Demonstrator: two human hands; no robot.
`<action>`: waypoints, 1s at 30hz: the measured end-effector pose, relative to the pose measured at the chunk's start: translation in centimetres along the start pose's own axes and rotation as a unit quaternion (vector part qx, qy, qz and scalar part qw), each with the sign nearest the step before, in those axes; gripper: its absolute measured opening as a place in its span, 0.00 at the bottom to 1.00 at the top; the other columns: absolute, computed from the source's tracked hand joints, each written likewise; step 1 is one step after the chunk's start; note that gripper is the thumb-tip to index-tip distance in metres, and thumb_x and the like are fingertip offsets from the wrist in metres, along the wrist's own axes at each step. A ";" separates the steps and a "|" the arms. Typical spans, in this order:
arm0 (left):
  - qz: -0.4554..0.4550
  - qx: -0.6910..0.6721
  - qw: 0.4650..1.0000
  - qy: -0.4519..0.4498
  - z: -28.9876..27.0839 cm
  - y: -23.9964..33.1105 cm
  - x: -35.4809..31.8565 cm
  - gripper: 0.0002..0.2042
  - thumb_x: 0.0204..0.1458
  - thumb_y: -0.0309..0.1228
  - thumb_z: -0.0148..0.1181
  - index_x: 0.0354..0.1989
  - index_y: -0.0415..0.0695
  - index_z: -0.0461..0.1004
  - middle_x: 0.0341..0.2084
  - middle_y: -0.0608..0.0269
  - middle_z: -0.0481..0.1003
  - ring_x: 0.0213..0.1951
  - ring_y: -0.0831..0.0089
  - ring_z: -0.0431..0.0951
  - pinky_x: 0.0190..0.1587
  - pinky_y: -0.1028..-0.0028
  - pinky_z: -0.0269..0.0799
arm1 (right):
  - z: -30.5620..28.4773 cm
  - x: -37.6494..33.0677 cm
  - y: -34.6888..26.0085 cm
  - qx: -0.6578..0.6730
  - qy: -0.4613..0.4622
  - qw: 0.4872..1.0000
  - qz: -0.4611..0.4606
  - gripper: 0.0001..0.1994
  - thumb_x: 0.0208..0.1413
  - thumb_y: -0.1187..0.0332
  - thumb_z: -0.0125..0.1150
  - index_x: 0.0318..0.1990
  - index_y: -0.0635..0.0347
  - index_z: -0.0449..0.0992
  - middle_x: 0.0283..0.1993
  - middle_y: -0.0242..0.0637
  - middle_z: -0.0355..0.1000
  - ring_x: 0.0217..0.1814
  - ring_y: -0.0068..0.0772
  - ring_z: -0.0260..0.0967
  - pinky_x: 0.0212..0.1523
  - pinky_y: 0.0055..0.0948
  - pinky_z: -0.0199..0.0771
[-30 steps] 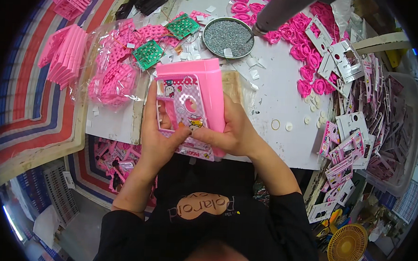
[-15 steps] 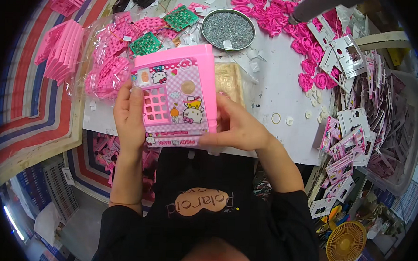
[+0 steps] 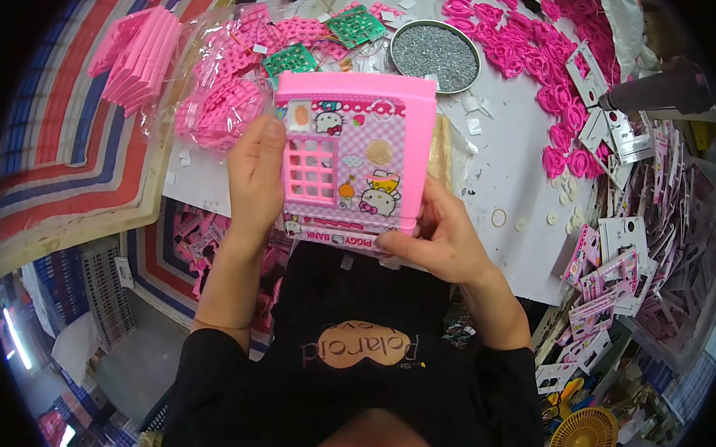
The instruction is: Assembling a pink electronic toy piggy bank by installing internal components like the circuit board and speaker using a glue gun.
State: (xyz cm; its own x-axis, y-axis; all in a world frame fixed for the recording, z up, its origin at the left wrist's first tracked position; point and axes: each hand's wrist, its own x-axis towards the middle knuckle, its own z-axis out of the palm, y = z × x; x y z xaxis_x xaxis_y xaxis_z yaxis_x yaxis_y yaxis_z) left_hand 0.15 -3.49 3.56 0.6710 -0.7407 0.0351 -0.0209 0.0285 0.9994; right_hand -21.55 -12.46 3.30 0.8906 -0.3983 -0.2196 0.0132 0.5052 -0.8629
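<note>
Both hands hold up a pink plastic toy panel (image 3: 357, 147) above the front edge of the table. Its printed front has a purple check pattern, cartoon figures, a round gold mark and a grid of square holes. My left hand (image 3: 255, 167) grips the left edge, thumb on the front. My right hand (image 3: 451, 239) holds the lower right corner, with the thumb across the bottom edge and fingers behind. The panel's back and the fingertips behind it are hidden. Just behind its right side lies a yellowish wrapped block (image 3: 443, 151), partly covered.
A round tin of small screws (image 3: 435, 57) stands beyond the panel. Green circuit boards (image 3: 292, 60) and bagged pink keypads (image 3: 219, 109) lie left. Pink rings (image 3: 555, 100) and white discs (image 3: 566, 185) lie right, near a dark cylindrical tool (image 3: 659, 93) and printed plates (image 3: 608, 270).
The panel is turned more upright and squarely toward me, still in both hands. The whole view has shifted, and the dark tool appears farther right and lower.
</note>
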 end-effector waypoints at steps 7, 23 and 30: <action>0.036 0.076 0.996 -0.036 -1.2 -1.8 -3.1 0.22 0.72 0.42 0.40 0.34 0.37 0.72 0.26 0.69 0.70 0.31 0.84 0.65 0.34 0.77 0.63 | -0.1 0.1 0.4 0.010 0.009 1.000 -0.025 0.33 0.57 0.82 0.62 0.69 0.65 0.55 0.58 0.43 0.73 0.52 0.27 0.76 0.46 0.24 0.80; 0.140 0.044 0.986 -0.083 -1.9 -0.7 0.1 0.18 0.70 0.39 0.47 0.47 0.34 0.77 0.35 0.64 0.79 0.37 0.80 0.76 0.40 0.77 0.70 | -1.4 -1.2 0.6 -0.109 0.008 0.994 0.027 0.30 0.55 0.75 0.69 0.64 0.68 0.64 0.52 0.42 0.77 0.49 0.29 0.77 0.50 0.30 0.78; 0.389 0.234 0.847 -0.277 -2.1 1.1 3.4 0.16 0.56 0.35 0.62 0.48 0.38 0.77 0.40 0.53 0.79 0.44 0.57 0.79 0.50 0.62 0.73 | -8.7 2.6 -2.2 -0.614 0.098 0.748 -0.232 0.22 0.52 0.73 0.62 0.57 0.62 0.76 0.63 0.46 0.71 0.65 0.49 0.67 0.62 0.42 0.70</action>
State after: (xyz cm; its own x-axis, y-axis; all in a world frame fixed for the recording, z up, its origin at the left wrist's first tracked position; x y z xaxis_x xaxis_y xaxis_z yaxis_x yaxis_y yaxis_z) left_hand 3.99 -4.54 4.78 -0.1296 -0.8250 0.5500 -0.6759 0.4794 0.5598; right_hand -23.21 -21.22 0.66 0.8341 -0.4782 0.2750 -0.2348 -0.7588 -0.6076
